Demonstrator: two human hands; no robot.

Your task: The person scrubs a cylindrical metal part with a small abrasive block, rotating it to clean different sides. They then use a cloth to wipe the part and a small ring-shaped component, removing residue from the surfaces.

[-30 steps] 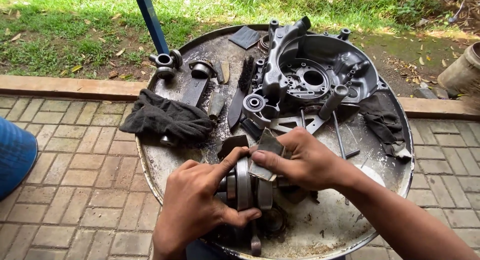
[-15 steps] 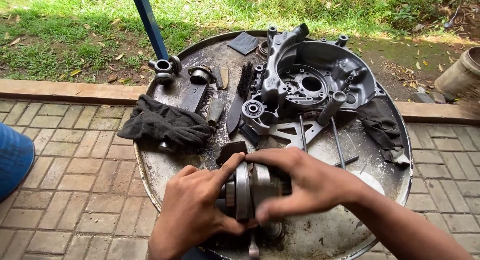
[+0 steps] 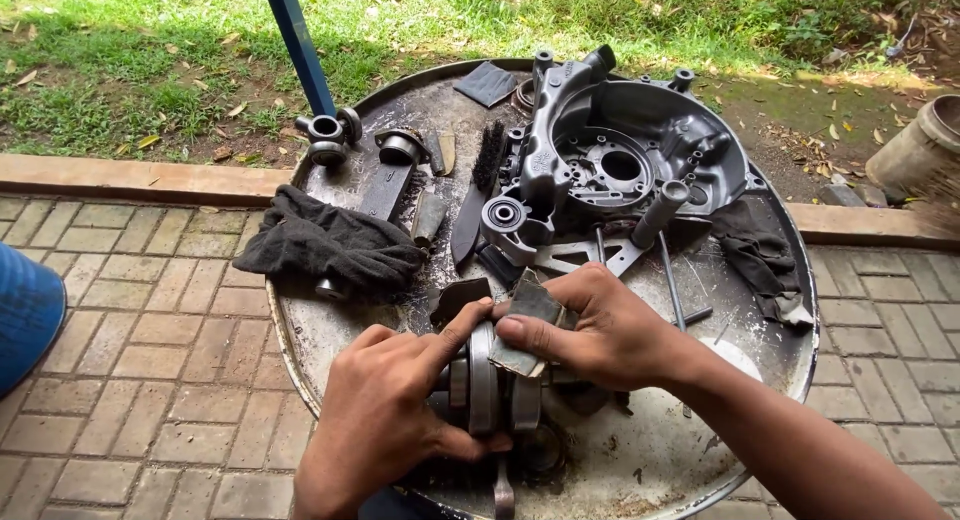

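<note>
Here, my left hand [image 3: 385, 420] was clamped around a crankshaft assembly [image 3: 490, 385] that stood on edge near the front of the round metal tray [image 3: 330, 330]. My thumb ran along the top of the nearer wheel and my other fingers curled under the lower side, so the hand was closed on the part. The assembly consisted of two thick grey steel discs set side by side with a narrow gap between them. Their rims looked dull and slightly greasy. A connecting rod [image 3: 503, 495] hung down from the gap toward the tray's near edge.

My right hand [image 3: 610, 330] pressed a small folded piece of dark abrasive sheet [image 3: 527, 325] against the top of the farther disc. The thumb lay flat on the sheet and the fingers were bent over it from behind, gripping it.

Behind the hands, a large dark engine crankcase half [image 3: 620, 160] lay open side up at the back of the tray. A black cloth [image 3: 330, 245] was draped over the tray's left rim, and a second dark rag [image 3: 760, 250] lay at the right. A wire brush [image 3: 488, 152] and a flat blade [image 3: 465, 225] lay between the cloth and the crankcase. Several small cylindrical fittings [image 3: 328, 138] sat at the far left edge, beside a blue post [image 3: 295, 40]. The tray rested on brick paving [image 3: 130, 320], with grass [image 3: 150, 50] beyond.
</note>
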